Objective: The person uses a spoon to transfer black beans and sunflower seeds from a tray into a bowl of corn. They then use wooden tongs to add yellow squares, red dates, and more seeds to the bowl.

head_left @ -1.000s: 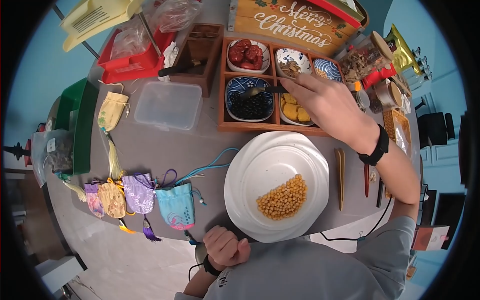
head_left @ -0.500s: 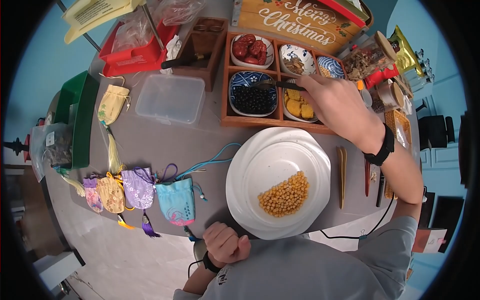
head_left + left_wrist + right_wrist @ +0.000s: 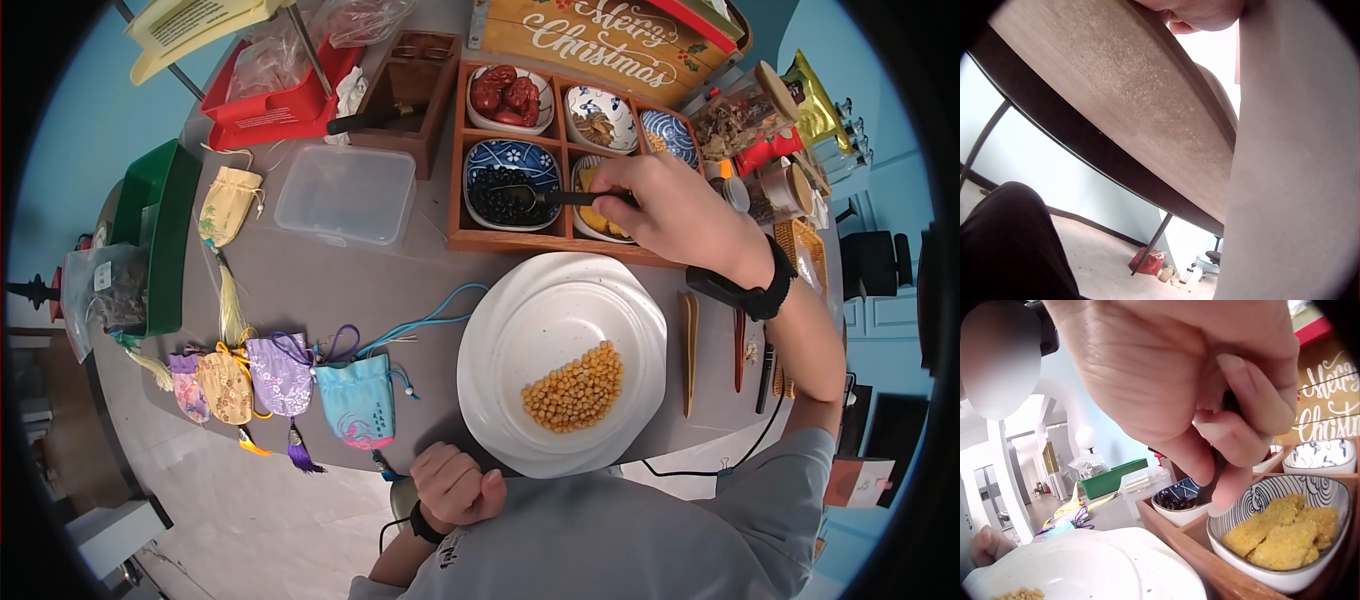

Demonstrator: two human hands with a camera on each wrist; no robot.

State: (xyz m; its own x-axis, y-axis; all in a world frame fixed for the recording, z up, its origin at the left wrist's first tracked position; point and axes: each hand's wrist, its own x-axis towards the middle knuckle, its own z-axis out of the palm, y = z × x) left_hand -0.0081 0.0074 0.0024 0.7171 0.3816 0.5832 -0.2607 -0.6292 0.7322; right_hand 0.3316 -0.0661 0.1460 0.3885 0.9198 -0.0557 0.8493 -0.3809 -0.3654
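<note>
My right hand (image 3: 690, 210) grips the black handle of a spoon (image 3: 575, 198), whose metal head lies among the black beans (image 3: 495, 208) in a blue-patterned bowl (image 3: 540, 165). That bowl stands in the front left compartment of a wooden divided tray (image 3: 490, 240). Under the right hand is a bowl of yellow crumbly pieces (image 3: 1285, 531), partly hidden in the head view. My left hand (image 3: 458, 485) is curled into a loose fist at the table's front edge, holding nothing. Small round yellow beans (image 3: 575, 390) lie in a white dish (image 3: 490, 410) between the hands.
Red dates (image 3: 505, 95) fill another tray bowl. Left of the dish lie several drawstring pouches (image 3: 358, 400) and a clear plastic box (image 3: 345, 195). Wooden tongs (image 3: 689, 350) lie to its right. A green bin (image 3: 165, 240) and glass jars (image 3: 750, 110) flank the table.
The spoon head has passed from the beans to the bowl's far right rim, then back down into the beans. My right hand has shifted slightly rightward. The left hand stays still.
</note>
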